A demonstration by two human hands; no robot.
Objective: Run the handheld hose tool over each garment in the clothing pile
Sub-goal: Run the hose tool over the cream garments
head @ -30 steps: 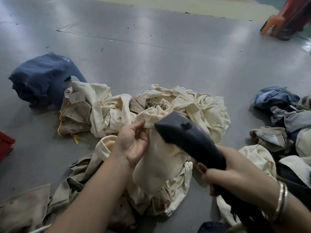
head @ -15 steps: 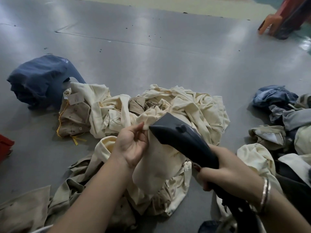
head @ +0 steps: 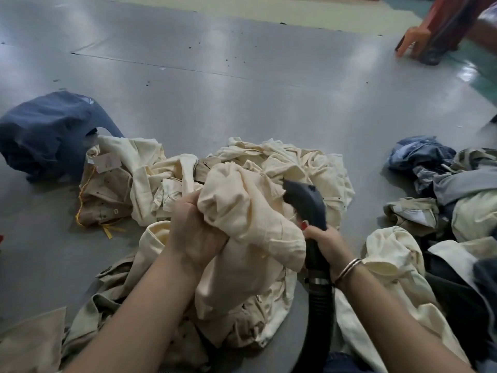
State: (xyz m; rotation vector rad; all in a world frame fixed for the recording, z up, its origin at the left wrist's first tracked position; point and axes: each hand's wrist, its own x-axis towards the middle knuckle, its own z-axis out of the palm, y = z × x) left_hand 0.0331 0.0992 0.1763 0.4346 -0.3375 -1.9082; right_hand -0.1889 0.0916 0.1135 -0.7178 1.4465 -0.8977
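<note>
The left hand (head: 197,232) is closed around a bunched fold of a cream garment (head: 250,211), lifting it clear of the clothing pile (head: 309,168) that lies on the floor (head: 242,90) just beyond both hands. The right hand (head: 326,242) is wrapped around the dark handle of the hose tool (head: 305,201), whose head points away from the person and sits against the far right edge of the raised cloth; its ribbed hose (head: 320,300) drops down between the forearms. The main risk, as I judge it, is that the loose, billowing fabric folds over the tool's head: the cloth is gathered in a lump rather than stretched, so the head may catch or drag a crease instead of passing across a flat face, leaving parts of the garment unworked. The left hand's knuckles are close to the tool's path, so a sweep toward that hand could meet the fingers. The hose hanging below the wrists could also snag the beige pieces (head: 107,305) lying nearest the person. More cream and blue garments (head: 430,162) sit to the right of the right hand, and a dark blue garment (head: 45,130) well to the left of the left hand, so mixing handled pieces with untouched ones is possible.
</note>
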